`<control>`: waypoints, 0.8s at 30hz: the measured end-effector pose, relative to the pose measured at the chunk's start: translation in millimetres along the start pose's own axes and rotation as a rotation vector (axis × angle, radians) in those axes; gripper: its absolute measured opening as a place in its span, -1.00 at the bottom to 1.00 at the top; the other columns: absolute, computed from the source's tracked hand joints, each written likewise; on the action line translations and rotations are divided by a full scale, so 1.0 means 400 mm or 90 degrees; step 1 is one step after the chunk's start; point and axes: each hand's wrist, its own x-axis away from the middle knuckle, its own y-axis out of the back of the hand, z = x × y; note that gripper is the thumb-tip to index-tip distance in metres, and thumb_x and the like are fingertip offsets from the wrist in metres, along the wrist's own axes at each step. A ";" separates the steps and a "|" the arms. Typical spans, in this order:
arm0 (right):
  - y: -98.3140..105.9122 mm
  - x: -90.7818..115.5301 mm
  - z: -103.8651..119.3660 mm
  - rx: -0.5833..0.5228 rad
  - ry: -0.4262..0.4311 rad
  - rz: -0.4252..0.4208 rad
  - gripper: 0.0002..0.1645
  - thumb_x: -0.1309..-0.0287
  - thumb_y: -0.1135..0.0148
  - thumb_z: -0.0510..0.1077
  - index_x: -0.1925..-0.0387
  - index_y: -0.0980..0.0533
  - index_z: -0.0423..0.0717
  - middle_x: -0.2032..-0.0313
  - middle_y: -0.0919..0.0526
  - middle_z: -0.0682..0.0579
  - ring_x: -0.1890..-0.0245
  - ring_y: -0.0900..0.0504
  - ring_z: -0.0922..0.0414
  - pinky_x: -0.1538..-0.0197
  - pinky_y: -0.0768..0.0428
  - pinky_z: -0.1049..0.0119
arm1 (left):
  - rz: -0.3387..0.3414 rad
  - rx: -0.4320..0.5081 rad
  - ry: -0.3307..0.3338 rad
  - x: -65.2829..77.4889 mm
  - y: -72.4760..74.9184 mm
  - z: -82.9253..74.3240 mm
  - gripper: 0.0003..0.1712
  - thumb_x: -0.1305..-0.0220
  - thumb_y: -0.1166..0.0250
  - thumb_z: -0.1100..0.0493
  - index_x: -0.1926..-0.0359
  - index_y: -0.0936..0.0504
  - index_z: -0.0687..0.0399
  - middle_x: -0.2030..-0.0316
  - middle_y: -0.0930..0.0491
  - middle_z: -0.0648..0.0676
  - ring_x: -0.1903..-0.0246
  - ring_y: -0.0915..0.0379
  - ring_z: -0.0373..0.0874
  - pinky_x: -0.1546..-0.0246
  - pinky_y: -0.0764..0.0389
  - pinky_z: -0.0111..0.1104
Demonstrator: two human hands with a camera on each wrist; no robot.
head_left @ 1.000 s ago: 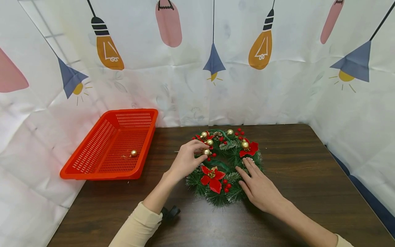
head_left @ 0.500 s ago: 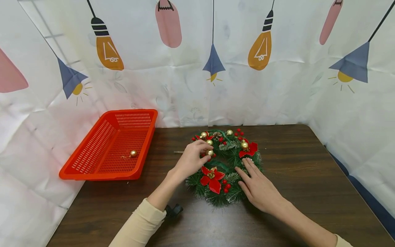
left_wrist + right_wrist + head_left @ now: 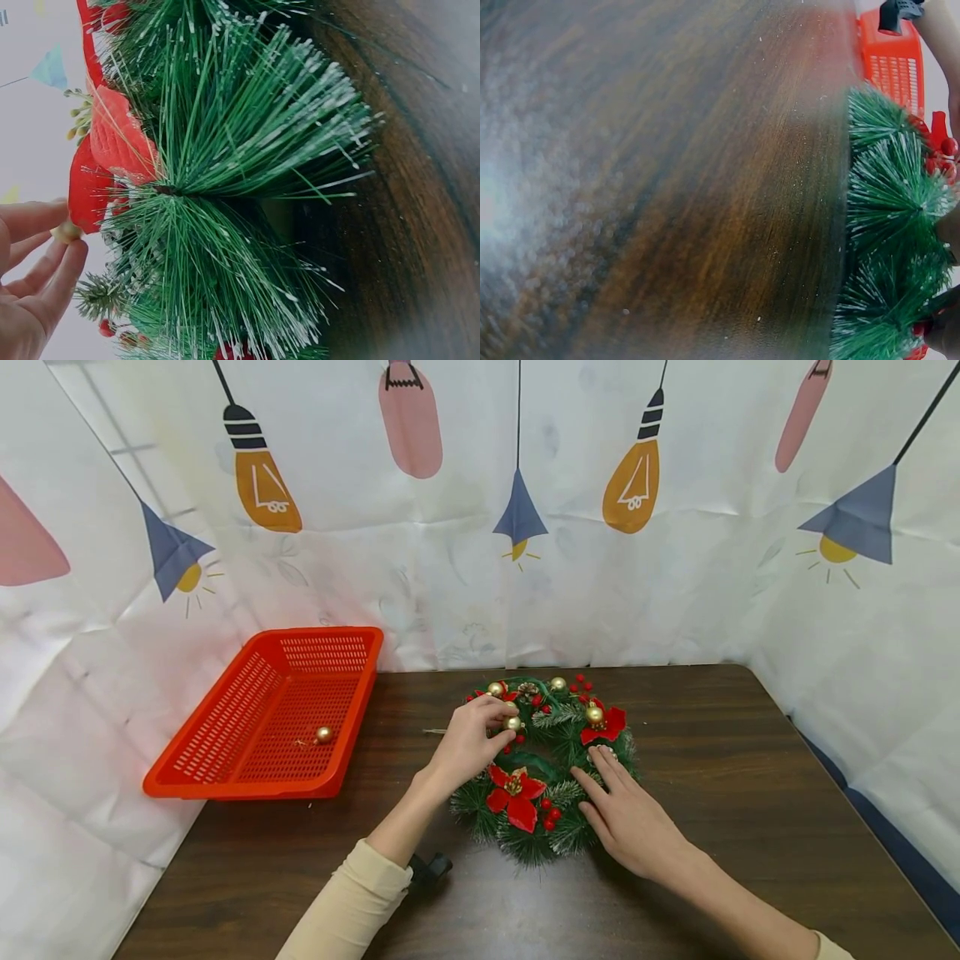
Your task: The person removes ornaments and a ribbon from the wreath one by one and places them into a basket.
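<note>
Wreath (image 3: 528, 843) is lying flat on the dark wood table (image 3: 750, 818), around the middle, both hands working at it. Left hand (image 3: 468, 739) is reaching over the wreath's left side, thumb and fingertips curling in and pinching a small gold ball (image 3: 512, 723) — the left wrist view is showing the ball between the fingertips, close to a red petal. Right hand (image 3: 630, 818) is resting on the wreath's right side, fingers fairly straight and spreading apart, apparently gripping nothing.

On the wreath: a red flower (image 3: 517, 797) is sitting at the front, red berries (image 3: 551, 814) just beside it; another flower (image 3: 603, 724) is sitting at the right with a gold bauble (image 3: 595, 714) touching it. Pinecone (image 3: 528, 687) is showing at the back, between more gold balls. Left hand is partly covering the left side, so details there are unclear.

Red basket (image 3: 240, 791) is standing left of the wreath, apart from it, one loose gold ornament (image 3: 324, 735) lying inside. Black device (image 3: 429, 870) is showing by the left wrist, next to a cream sleeve (image 3: 367, 885). Lamp-print cloth (image 3: 465, 568) is hanging behind the table.
</note>
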 end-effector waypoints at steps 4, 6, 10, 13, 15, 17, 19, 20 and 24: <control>-0.001 0.001 0.001 0.002 0.001 -0.001 -0.33 -0.49 -0.17 0.02 -0.46 -0.36 -0.22 -0.53 -0.09 -0.35 -0.54 -0.02 -0.26 -0.44 -0.24 -0.17 | -0.018 0.017 0.003 -0.004 0.000 0.000 -0.70 -0.23 -0.48 0.39 0.00 -0.73 0.33 0.05 -0.64 0.15 0.12 -0.66 0.02 0.05 -0.71 -0.26; -0.001 0.001 0.001 0.004 0.002 0.000 -0.33 -0.50 -0.17 0.02 -0.46 -0.36 -0.22 -0.53 -0.09 -0.35 -0.54 -0.02 -0.26 -0.44 -0.24 -0.17 | -0.025 0.026 0.007 -0.004 0.000 0.000 -0.71 -0.23 -0.48 0.39 0.01 -0.73 0.31 0.04 -0.63 0.15 0.10 -0.65 0.03 0.05 -0.71 -0.25; -0.003 0.001 0.000 0.006 0.003 0.001 -0.33 -0.50 -0.16 0.02 -0.47 -0.36 -0.22 -0.53 -0.08 -0.35 -0.54 -0.01 -0.26 -0.44 -0.24 -0.17 | -0.042 0.035 0.015 -0.003 0.006 0.001 -0.72 -0.23 -0.49 0.38 0.03 -0.75 0.26 0.01 -0.63 0.13 0.11 -0.66 -0.01 0.05 -0.71 -0.26; -0.003 0.001 0.000 0.007 0.003 0.001 -0.33 -0.50 -0.16 0.02 -0.47 -0.35 -0.22 -0.54 -0.08 -0.34 -0.55 -0.01 -0.26 -0.44 -0.23 -0.17 | -0.055 0.041 0.023 0.000 0.013 0.004 -0.72 -0.22 -0.50 0.37 0.03 -0.76 0.21 0.03 -0.63 0.09 0.14 -0.67 -0.06 0.06 -0.70 -0.30; -0.004 0.001 -0.001 0.008 0.003 0.001 -0.33 -0.50 -0.16 0.02 -0.47 -0.35 -0.22 -0.54 -0.08 -0.34 -0.55 -0.01 -0.25 -0.44 -0.23 -0.17 | -0.064 0.048 0.027 0.003 0.019 0.006 -0.71 -0.22 -0.50 0.37 0.02 -0.76 0.20 0.05 -0.63 0.07 0.15 -0.67 -0.08 0.06 -0.70 -0.32; -0.004 0.000 -0.001 0.008 0.003 0.001 -0.33 -0.50 -0.16 0.01 -0.47 -0.35 -0.22 -0.54 -0.08 -0.34 -0.55 -0.01 -0.26 -0.44 -0.23 -0.17 | -0.073 0.056 0.029 0.005 0.026 0.008 -0.71 -0.21 -0.50 0.37 0.02 -0.76 0.19 0.07 -0.63 0.05 0.15 -0.68 -0.10 0.07 -0.70 -0.32; -0.005 0.000 -0.002 0.009 0.004 0.000 -0.33 -0.49 -0.17 0.01 -0.47 -0.35 -0.22 -0.53 -0.08 -0.34 -0.54 -0.01 -0.26 -0.44 -0.24 -0.17 | -0.081 0.067 0.031 0.009 0.034 0.010 -0.70 -0.21 -0.50 0.38 0.01 -0.76 0.21 0.08 -0.63 0.04 0.15 -0.67 -0.09 0.07 -0.71 -0.31; -0.005 0.000 -0.002 0.010 0.005 -0.001 -0.33 -0.49 -0.17 0.01 -0.47 -0.35 -0.22 -0.53 -0.08 -0.35 -0.54 -0.02 -0.26 -0.43 -0.25 -0.17 | -0.085 0.073 0.031 0.011 0.038 0.011 -0.70 -0.21 -0.50 0.38 0.01 -0.75 0.23 0.08 -0.63 0.05 0.15 -0.67 -0.08 0.07 -0.71 -0.29; -0.006 -0.001 -0.003 0.015 0.006 -0.003 -0.34 -0.48 -0.19 0.00 -0.46 -0.36 -0.22 -0.53 -0.09 -0.35 -0.54 -0.03 -0.26 -0.42 -0.26 -0.18 | -0.098 0.102 0.032 0.022 0.057 0.015 -0.68 -0.22 -0.49 0.40 -0.01 -0.74 0.29 0.08 -0.64 0.10 0.16 -0.69 0.01 0.09 -0.72 -0.20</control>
